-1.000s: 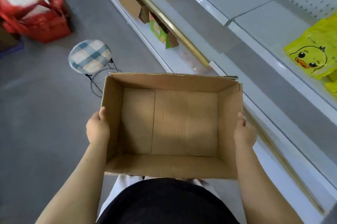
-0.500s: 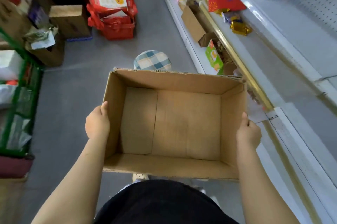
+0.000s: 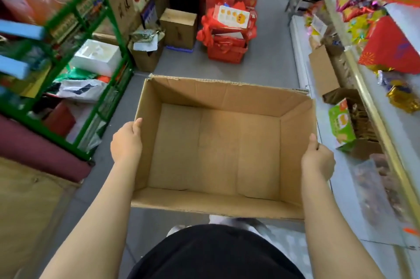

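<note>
An open, empty cardboard box [image 3: 218,151] is held in front of the person's body at the centre of the frame, above the grey floor [image 3: 268,58] of a shop aisle, with 2 bare hands on its short sides. The left hand [image 3: 126,142] clasps the left wall about midway along, thumb lying at the top rim; its fingers are hidden outside the wall. The right hand [image 3: 318,160] grips the right wall opposite, thumb upright against the cardboard and fingers curled close. With nothing inside, the box looks light and fairly stiff, though its thin walls and ragged far rim would likely bow if squeezed; the 2 side walls near their middle, or the bottom edges, seem the surest hold. A green rack [image 3: 118,35] fills the left of the frame, red gift baskets [image 3: 227,49] stand at upper centre, and a stocked shelf [image 3: 368,106] runs down the right.
</note>
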Demonstrator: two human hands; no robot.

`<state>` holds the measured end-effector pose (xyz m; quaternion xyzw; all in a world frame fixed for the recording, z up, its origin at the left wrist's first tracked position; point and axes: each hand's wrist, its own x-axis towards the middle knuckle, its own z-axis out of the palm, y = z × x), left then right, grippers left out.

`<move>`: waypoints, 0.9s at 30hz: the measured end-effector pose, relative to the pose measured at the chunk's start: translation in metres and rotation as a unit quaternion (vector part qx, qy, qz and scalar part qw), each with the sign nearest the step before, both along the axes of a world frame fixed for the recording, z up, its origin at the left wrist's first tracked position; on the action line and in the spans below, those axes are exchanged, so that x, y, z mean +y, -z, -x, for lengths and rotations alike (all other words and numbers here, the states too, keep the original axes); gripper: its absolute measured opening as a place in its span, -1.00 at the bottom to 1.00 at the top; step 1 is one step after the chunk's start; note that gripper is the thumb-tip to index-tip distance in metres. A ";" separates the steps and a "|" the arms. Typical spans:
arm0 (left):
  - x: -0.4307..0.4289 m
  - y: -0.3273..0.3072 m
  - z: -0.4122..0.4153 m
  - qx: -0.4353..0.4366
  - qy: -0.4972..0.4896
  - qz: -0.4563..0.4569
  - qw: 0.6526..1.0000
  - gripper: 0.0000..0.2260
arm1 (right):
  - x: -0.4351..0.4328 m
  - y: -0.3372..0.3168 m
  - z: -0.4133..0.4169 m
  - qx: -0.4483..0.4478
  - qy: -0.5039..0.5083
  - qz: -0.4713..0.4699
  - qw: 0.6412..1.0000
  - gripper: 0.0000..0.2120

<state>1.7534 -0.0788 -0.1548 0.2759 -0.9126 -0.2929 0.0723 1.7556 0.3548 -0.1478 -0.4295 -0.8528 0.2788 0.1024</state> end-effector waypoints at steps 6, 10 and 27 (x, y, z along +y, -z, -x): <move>-0.011 0.016 0.069 -0.021 -0.038 -0.018 0.999 -0.60 | -0.020 0.000 0.121 -0.021 -0.036 -0.005 0.999 -0.44; -0.013 0.023 0.150 -0.034 -0.045 -0.029 0.998 -0.67 | -0.023 0.007 0.214 -0.031 -0.049 0.015 0.998 -0.43; -0.026 0.006 0.435 -0.006 -0.041 -0.001 0.999 -0.71 | -0.036 -0.008 0.520 -0.039 -0.113 0.050 0.992 -0.50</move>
